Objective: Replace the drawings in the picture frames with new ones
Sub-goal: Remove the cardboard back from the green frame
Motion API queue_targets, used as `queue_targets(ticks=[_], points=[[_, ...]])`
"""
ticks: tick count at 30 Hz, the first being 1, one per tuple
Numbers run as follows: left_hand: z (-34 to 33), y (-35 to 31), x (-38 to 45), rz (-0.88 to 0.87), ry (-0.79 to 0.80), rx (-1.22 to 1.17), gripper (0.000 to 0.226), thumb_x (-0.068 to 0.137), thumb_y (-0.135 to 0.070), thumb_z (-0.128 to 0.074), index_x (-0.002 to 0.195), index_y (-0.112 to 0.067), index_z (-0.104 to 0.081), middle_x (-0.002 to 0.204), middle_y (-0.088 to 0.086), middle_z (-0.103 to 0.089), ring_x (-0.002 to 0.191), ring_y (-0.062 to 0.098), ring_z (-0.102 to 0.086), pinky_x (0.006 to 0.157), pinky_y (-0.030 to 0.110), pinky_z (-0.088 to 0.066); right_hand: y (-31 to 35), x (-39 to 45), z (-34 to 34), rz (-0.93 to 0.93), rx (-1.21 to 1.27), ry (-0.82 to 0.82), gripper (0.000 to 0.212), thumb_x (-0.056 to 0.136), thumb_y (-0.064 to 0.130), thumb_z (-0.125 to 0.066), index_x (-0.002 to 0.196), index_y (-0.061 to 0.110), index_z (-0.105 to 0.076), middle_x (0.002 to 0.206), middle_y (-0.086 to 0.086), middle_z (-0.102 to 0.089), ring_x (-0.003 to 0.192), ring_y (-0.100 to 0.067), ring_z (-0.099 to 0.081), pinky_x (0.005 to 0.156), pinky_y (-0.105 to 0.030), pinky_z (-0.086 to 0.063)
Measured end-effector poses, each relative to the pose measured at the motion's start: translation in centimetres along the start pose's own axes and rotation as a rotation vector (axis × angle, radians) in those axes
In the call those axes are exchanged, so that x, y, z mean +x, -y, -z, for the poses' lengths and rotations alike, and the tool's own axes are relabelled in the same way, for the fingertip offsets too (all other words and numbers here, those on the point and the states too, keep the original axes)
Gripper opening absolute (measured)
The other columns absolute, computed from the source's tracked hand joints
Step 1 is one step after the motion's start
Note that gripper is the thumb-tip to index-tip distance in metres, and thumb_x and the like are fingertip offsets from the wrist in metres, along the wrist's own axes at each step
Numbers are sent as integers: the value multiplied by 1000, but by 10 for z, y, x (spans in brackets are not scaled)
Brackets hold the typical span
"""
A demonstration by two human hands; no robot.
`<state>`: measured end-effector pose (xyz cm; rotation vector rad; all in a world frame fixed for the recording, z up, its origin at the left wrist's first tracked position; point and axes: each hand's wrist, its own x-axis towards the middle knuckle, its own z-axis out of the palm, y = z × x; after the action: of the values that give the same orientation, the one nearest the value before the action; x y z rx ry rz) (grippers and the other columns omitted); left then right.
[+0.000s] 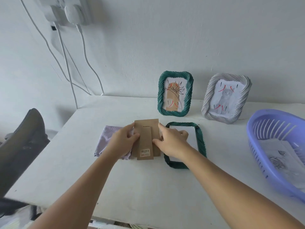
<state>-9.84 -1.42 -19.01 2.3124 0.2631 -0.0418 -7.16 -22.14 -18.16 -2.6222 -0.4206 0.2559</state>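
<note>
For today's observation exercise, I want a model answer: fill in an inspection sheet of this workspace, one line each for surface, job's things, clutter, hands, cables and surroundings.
Surface: white table, set against a white wall.
Job's things: brown backing board with a barcode sticker, held just left of a green frame lying flat; standing green frame with a plant drawing; standing grey frame with a cat picture; purple basket holding paper sheets with drawings.
Clutter: lilac cloth under the left hand.
Hands: left hand and right hand both grip the backing board by its sides.
Cables: white cables hang from wall plugs down behind the table.
Surroundings: dark chair back at left.
</note>
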Motion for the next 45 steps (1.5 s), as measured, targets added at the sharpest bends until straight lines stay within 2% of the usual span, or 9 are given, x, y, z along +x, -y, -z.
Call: queue_targets(ticks=[5, 9, 12, 18, 23, 26, 32, 39, 45], points=[[-3, -5, 0, -1, -16, 119, 55, 98, -36, -59, 151, -33, -45, 77, -9, -64, 80, 10, -62, 71, 27, -48, 1, 4, -4, 28, -196, 4, 61, 96, 54, -50, 146, 22, -36, 119, 2, -60, 118, -26, -49, 101, -48, -27], [-5, -8, 0, -32, -42, 216, 45, 99, -31, -60, 144, -29, -55, 73, -12, -59, 75, 5, -55, 57, 17, -33, 5, 2, -4, 93, -365, 2, 53, 97, 51, -49, 143, 23, -47, 133, -6, -45, 126, -30, -38, 106, -53, -22], [-8, -6, 2, -39, -49, 245, 46, 100, -31, -58, 146, -25, -54, 80, -10, -61, 93, 14, -56, 68, 25, -39, 5, 4, -3, 90, -406, 28, 50, 99, 52, -45, 140, 25, -52, 131, -8, -42, 124, -32, -35, 105, -53, -23], [-15, -4, -4, -45, -31, 365, 46, 102, -37, -52, 147, -28, -51, 129, 12, -49, 116, 28, -54, 96, 34, -43, 0, 2, -6, 94, -421, 9, 53, 100, 57, -42, 143, 27, -48, 128, -8, -36, 122, -34, -33, 105, -54, -22], [-11, -3, 0, -60, -2, 349, 40, 100, -31, -55, 138, -20, -59, 115, 8, -52, 110, 26, -52, 86, 33, -43, -6, 0, -8, 114, -371, -20, 52, 100, 55, -42, 147, 32, -44, 125, -4, -36, 121, -31, -32, 108, -53, -20], [-12, -11, 0, -77, -102, 298, 43, 100, -27, -50, 142, -24, -54, 114, 5, -54, 100, 26, -58, 85, 38, -52, -13, -6, -6, 137, -225, -176, 44, 101, 48, -48, 143, 37, -48, 117, 1, -40, 115, -25, -38, 107, -50, -21], [-35, -53, 6, -184, -52, 297, 50, 99, -32, -50, 149, -28, -47, 98, -2, -68, 97, 23, -62, 87, 40, -54, -50, -19, 17, -70, -135, -364, 47, 99, 46, -53, 145, 40, -47, 117, 4, -55, 114, -21, -53, 102, -44, -27], [-68, -76, 15, -192, 85, 342, 55, 100, -40, -54, 152, -28, -43, 125, 3, -69, 116, 26, -62, 98, 42, -52, -85, -39, 28, -242, -173, -388, 50, 93, 53, -55, 140, 40, -46, 105, 8, -58, 102, -20, -58, 97, -43, -28], [-74, -74, 13, -195, 103, 273, 47, 99, -30, -60, 145, -27, -53, 86, -2, -72, 86, 19, -66, 79, 33, -55, -96, -45, 25, -263, -91, -355, 56, 88, 54, -61, 140, 40, -44, 102, 11, -59, 101, -18, -58, 92, -41, -28]])
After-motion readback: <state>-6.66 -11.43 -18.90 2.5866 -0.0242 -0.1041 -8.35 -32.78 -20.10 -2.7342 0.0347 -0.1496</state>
